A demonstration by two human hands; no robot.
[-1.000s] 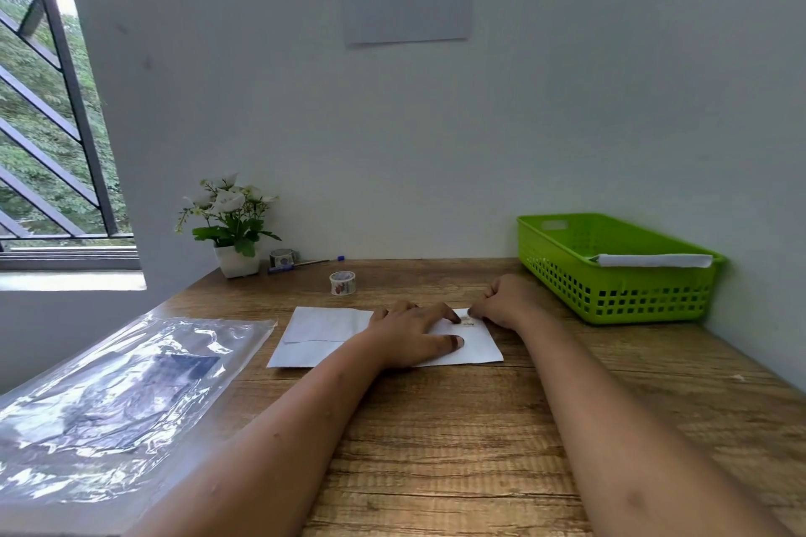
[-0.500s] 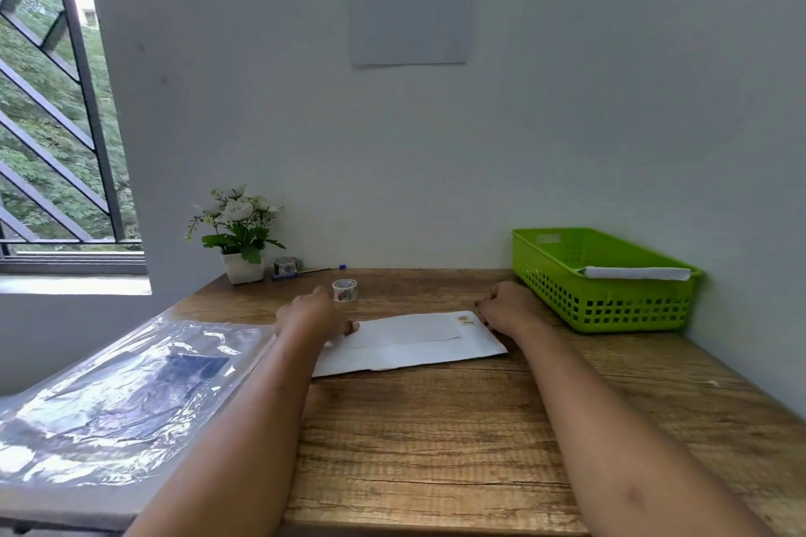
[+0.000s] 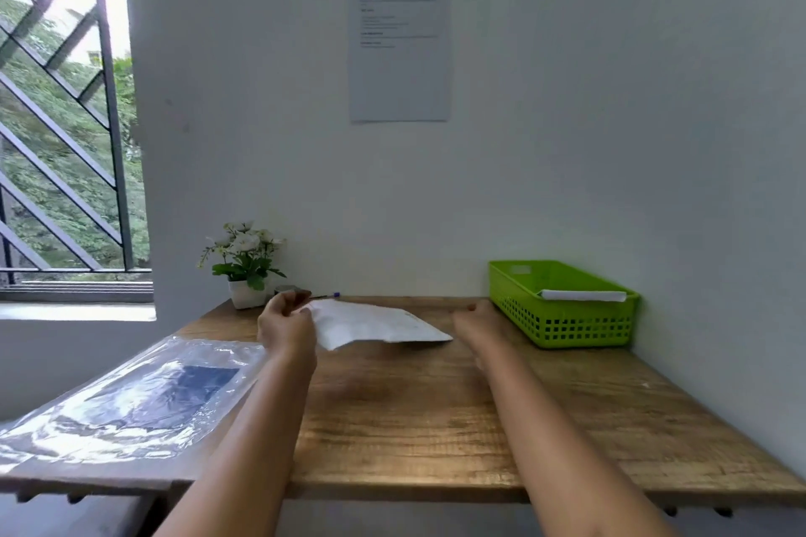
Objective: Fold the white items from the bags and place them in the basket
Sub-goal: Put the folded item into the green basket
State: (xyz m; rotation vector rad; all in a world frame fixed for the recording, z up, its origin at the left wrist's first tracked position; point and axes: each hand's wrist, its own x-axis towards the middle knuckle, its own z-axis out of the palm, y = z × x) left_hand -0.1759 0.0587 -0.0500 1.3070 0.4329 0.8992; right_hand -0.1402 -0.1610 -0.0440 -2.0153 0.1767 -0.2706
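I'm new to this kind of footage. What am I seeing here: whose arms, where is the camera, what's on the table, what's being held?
No machine here: these are a person's two bare arms, filmed by one wide-angle camera worn on their head. The left hand pinches one end of a white item, holding that end above the table. The right hand is curled at the other end; whether it grips is unclear. At left lies a clear plastic bag; at right stands a green basket with a folded white piece at its rim.
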